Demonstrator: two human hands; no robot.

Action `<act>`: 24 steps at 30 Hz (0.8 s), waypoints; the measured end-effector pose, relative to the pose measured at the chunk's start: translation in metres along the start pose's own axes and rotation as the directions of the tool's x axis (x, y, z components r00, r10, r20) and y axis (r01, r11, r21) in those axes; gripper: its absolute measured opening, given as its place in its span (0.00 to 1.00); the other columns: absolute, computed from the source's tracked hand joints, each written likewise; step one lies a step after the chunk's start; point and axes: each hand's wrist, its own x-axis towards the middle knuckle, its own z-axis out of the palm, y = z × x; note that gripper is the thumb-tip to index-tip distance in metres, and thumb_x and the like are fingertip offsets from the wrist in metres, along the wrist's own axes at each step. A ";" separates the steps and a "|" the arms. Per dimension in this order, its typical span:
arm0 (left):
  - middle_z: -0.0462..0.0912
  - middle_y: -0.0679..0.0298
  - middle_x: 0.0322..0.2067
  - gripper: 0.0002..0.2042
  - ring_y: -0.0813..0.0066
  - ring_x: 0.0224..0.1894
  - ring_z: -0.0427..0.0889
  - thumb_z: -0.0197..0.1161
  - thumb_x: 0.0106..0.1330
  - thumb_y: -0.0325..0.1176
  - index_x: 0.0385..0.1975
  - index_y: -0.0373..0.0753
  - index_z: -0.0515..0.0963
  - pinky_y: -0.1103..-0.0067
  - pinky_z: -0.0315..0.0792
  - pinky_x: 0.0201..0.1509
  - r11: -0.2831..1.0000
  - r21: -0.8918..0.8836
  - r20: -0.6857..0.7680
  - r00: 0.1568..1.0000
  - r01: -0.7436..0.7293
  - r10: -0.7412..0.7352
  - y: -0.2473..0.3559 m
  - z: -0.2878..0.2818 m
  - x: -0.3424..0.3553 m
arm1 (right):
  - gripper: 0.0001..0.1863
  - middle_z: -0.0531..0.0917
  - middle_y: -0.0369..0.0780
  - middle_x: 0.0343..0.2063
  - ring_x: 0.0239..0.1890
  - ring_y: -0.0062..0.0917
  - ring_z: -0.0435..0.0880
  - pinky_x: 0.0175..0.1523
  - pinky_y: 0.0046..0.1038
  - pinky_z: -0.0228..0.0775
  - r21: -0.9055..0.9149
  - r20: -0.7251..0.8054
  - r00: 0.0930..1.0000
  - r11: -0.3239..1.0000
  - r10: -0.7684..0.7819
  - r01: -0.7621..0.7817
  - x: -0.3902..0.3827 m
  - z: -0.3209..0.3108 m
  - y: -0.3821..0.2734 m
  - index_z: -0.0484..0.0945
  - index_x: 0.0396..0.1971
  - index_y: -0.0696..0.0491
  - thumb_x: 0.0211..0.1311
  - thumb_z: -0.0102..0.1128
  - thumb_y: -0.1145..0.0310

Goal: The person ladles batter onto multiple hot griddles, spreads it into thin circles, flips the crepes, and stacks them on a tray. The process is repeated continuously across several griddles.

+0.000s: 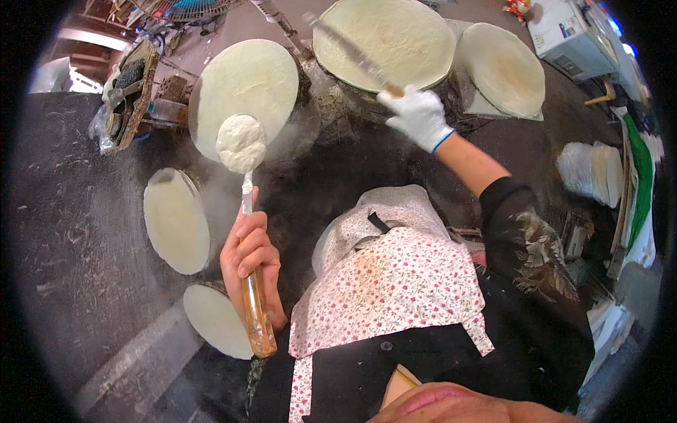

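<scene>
My bare left hand (250, 254) is wrapped round the wooden handle of a ladle (259, 324). Pale, thick batter (241, 141) heaps its round bowl, which overlaps the near edge of a large thin round flatbread (250, 81) in this view. My right hand (419, 118), in a white glove, grips a long spatula (349, 53) by its wooden end. The flat metal blade, slightly blurred, slants up and left across a second large round flatbread (395, 35). Whether the blade touches it I cannot tell. The fingers' undersides are hidden.
Another flatbread (504, 67) lies on a pale board at right. At left are two more pale rounds, one upper (176, 222), one lower (215, 321). A cluttered tray (130, 95), a fan (187, 7), a white box (571, 39) and a plastic-wrapped stack (589, 173) stand around.
</scene>
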 end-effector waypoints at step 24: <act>0.66 0.62 0.35 0.26 0.82 0.20 0.69 0.35 0.84 0.25 0.79 0.32 0.46 0.84 0.71 0.19 0.999 0.039 0.096 0.995 -0.013 0.009 -0.005 -0.001 -0.005 | 0.17 0.89 0.37 0.39 0.38 0.26 0.86 0.47 0.36 0.81 0.956 -0.047 0.744 0.245 0.667 -0.159 0.137 -0.093 0.160 0.87 0.46 0.57 0.66 0.73 0.60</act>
